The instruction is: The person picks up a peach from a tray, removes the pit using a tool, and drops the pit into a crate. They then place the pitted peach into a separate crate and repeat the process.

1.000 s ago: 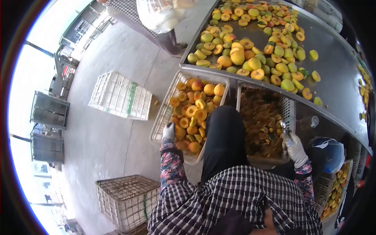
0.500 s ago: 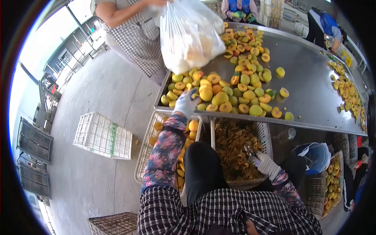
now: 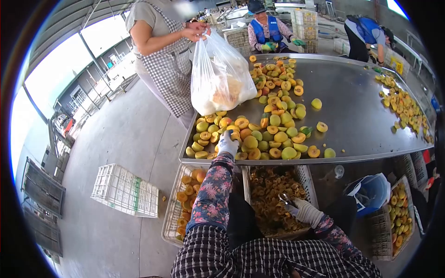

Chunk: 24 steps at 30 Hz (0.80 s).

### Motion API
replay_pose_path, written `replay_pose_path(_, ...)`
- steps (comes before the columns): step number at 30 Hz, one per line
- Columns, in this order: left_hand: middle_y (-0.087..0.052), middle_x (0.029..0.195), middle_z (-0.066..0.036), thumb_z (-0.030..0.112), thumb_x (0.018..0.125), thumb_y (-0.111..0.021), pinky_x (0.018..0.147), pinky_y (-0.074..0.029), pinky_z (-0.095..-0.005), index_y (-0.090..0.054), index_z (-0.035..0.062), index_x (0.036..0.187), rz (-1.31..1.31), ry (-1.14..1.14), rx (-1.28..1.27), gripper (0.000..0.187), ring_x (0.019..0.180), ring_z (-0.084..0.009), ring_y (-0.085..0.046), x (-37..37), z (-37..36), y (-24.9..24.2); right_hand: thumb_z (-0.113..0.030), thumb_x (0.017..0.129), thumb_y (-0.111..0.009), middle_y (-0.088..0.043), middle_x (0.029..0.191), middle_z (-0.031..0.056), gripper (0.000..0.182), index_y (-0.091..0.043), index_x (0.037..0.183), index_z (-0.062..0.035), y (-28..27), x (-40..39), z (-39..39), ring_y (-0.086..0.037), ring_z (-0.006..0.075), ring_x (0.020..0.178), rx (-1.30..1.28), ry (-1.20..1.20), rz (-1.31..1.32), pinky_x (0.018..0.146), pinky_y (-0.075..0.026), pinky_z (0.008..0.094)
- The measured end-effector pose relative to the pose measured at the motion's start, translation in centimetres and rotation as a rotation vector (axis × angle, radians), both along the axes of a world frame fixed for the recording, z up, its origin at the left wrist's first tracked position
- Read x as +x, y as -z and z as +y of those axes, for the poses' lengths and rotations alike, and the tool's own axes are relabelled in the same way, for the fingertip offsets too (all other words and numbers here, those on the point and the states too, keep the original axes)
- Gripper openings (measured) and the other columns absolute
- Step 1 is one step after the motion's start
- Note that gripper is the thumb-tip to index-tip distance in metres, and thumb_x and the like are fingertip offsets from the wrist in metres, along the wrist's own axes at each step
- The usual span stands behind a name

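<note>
My left hand, in a white and blue-grey glove, is at the near edge of a metal table with its fingers closed around a yellow peach. Around it lie many yellow-green peaches, some whole and some cut in halves. My right hand, in a pale knitted glove, grips a small metal hand tool with a shiny tip. That tool is above a crate of brown, shrivelled-looking scraps, perhaps pits.
Under my left arm stands a crate of orange peach halves. A person holds a plastic bag over the metal table. On the right are a blue bucket and a fruit crate. A white crate lies left.
My view has tilted up. My left hand has gone from spread over the fruit to closed on a peach. The tool stays in my right hand over the scraps.
</note>
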State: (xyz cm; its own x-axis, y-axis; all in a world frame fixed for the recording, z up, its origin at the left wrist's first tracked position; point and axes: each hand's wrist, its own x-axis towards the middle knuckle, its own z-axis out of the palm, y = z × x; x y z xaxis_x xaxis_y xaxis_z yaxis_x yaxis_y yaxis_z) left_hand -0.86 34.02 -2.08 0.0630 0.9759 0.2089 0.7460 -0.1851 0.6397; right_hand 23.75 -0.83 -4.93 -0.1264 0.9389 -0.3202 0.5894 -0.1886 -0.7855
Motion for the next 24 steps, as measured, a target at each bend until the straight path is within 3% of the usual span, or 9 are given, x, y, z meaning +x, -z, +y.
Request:
replay_pose_path(2,-0.064,0.113,-0.02,0.018,0.084,-0.061,0.092,-0.051,-0.0451,-0.06,0.0189,0.127,-0.029,0.035,0.086,0.043,0.104,-0.0396,-0.063,-1.6,2.1,2.6,-0.046,0.096,-0.058,-0.069,0.099,0.0235,0.055,-0.058,0.121,0.0025,0.8,-0.1,0.0,-0.064,0.0398,0.089,0.105,-0.013,0.012,0.081,-0.049,0.0421)
replay_pose_path(6,-0.057,0.13,-0.023,0.031,0.088,-0.058,0.1,-0.048,-0.0456,-0.055,0.0294,0.138,0.266,0.266,-0.001,0.05,0.116,-0.0401,-0.058,-1.6,0.2,0.6,-0.047,0.095,-0.058,-0.068,0.087,0.0193,0.052,-0.059,0.121,-0.0011,-0.4,-0.7,0.0,-0.065,0.0342,0.077,-0.02,-0.008,0.005,0.072,-0.051,0.0406)
replay_pose_path(9,-0.052,0.136,-0.022,0.042,0.088,-0.061,0.099,-0.048,-0.0472,-0.057,0.0259,0.134,0.365,0.112,-0.095,0.049,0.118,-0.0403,-0.058,0.7,-1.2,-1.0,-0.046,0.095,-0.058,-0.066,0.078,0.0135,0.047,-0.062,0.115,-0.0035,-1.4,-1.5,-0.2,-0.064,0.0253,0.066,-0.097,0.002,-0.023,0.062,-0.049,0.0376)
replay_pose_path(12,-0.054,0.131,-0.022,0.043,0.086,-0.064,0.096,-0.049,-0.0475,-0.058,0.0205,0.128,0.334,-0.014,-0.124,0.047,0.114,-0.0393,-0.06,1.8,-1.3,-1.3,-0.047,0.094,-0.06,-0.066,0.077,0.0129,0.047,-0.062,0.112,-0.0039,0.3,-1.5,-0.2,-0.063,0.0255,0.065,-0.1,0.021,0.008,0.061,-0.049,0.0376)
replay_pose_path(16,-0.061,0.118,-0.021,0.036,0.085,-0.068,0.094,-0.049,-0.0463,-0.058,0.0164,0.124,0.049,-0.098,-0.025,0.045,0.109,-0.0388,-0.061,1.4,-0.5,0.5,-0.051,0.094,-0.057,-0.067,0.086,0.0162,0.05,-0.061,0.113,-0.0038,-2.1,-1.5,-0.9,-0.064,0.0308,0.079,-0.179,0.061,-0.013,0.071,-0.049,0.0392)
replay_pose_path(17,-0.063,0.116,-0.021,0.034,0.085,-0.068,0.095,-0.049,-0.0452,-0.057,0.016,0.126,-0.041,-0.139,-0.035,0.047,0.11,-0.0385,-0.061,1.2,-0.3,0.6,-0.048,0.095,-0.058,-0.066,0.082,0.0135,0.048,-0.06,0.116,-0.005,-0.2,-1.1,-0.9,-0.063,0.0261,0.071,-0.024,0.035,-0.016,0.065,-0.049,0.0371)
replay_pose_path(19,-0.064,0.117,-0.022,0.035,0.086,-0.068,0.096,-0.048,-0.0445,-0.058,0.0146,0.127,0.041,-0.086,-0.058,0.047,0.112,-0.0378,-0.061,0.5,0.0,0.9,-0.043,0.097,-0.058,-0.062,0.075,0.0081,0.044,-0.057,0.123,-0.0072,4.9,0.2,-0.7,-0.06,0.0167,0.056,0.283,-0.02,-0.018,0.053,-0.049,0.0327)
replay_pose_path(22,-0.064,0.123,-0.021,0.038,0.086,-0.067,0.1,-0.047,-0.0424,-0.061,0.012,0.128,0.275,0.119,-0.194,0.05,0.117,-0.0353,-0.06,-0.1,-1.5,-1.4,-0.043,0.098,-0.057,-0.064,0.076,0.009,0.045,-0.057,0.126,-0.0067,5.2,0.0,-0.4,-0.06,0.0174,0.059,0.247,-0.033,-0.017,0.056,-0.05,0.0334)
replay_pose_path(24,-0.065,0.122,-0.02,0.04,0.086,-0.066,0.1,-0.047,-0.0418,-0.061,0.0131,0.129,0.491,0.295,-0.224,0.051,0.116,-0.0357,-0.061,0.0,-2.9,-3.2,-0.042,0.098,-0.057,-0.064,0.079,0.0087,0.045,-0.058,0.125,-0.0064,1.1,-1.2,-0.5,-0.06,0.017,0.064,-0.012,0.003,-0.034,0.059,-0.05,0.0334)
